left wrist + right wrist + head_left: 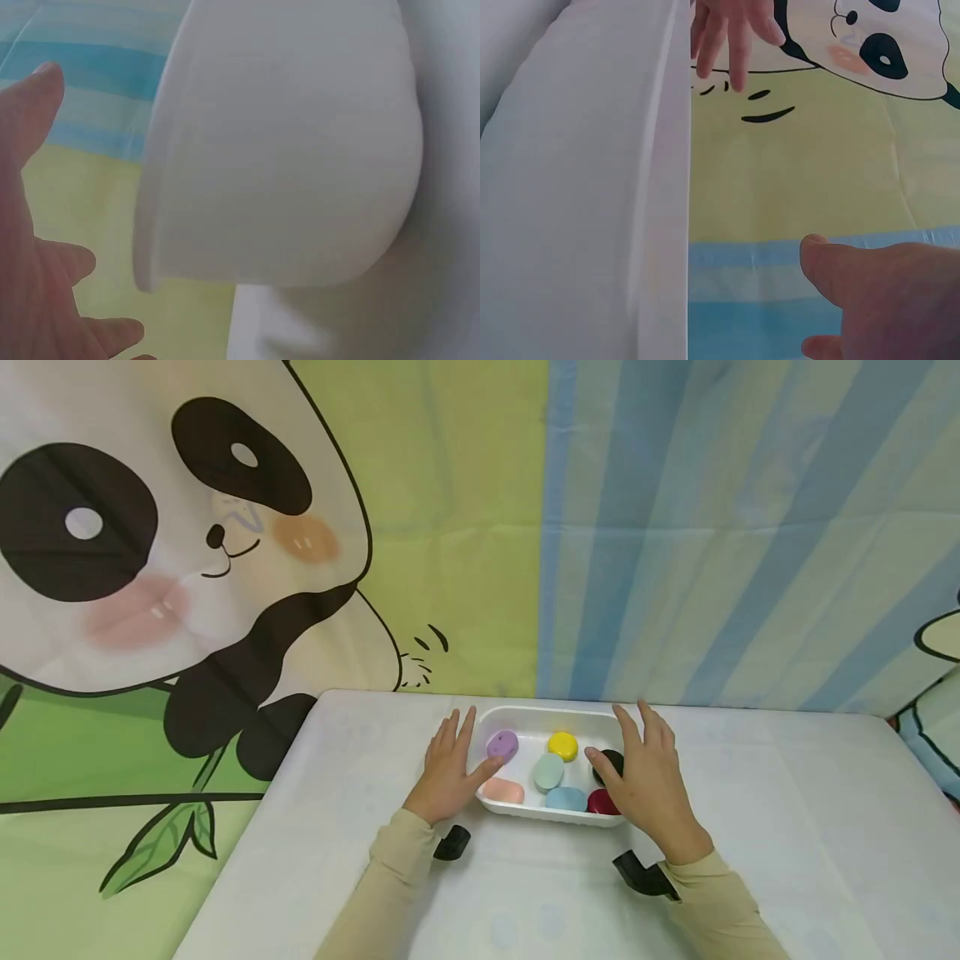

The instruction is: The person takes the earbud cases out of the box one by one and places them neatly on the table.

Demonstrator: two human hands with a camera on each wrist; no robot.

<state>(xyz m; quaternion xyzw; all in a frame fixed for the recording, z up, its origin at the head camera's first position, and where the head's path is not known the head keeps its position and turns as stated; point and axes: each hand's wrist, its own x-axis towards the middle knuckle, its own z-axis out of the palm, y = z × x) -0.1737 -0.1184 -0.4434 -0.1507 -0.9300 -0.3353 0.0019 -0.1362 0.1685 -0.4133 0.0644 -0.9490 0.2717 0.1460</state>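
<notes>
We flank the white tray (552, 718) with left hand (447, 770) and right hand (647, 774), fingers spread and holding nothing; it looks light and flimsy, best gripped at its end rims.

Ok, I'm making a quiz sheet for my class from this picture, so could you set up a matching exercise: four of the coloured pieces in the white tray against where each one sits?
Pieces, all in the white tray:
1. purple piece
2. yellow piece
3. pink piece
4. red piece

Places:
A. near edge, by the left hand's thumb
B. far row, middle
C. near right corner, partly under the right hand
D. far left, just beyond the left thumb tip

Pairs: 1-D, 2-B, 3-A, 4-C
</notes>
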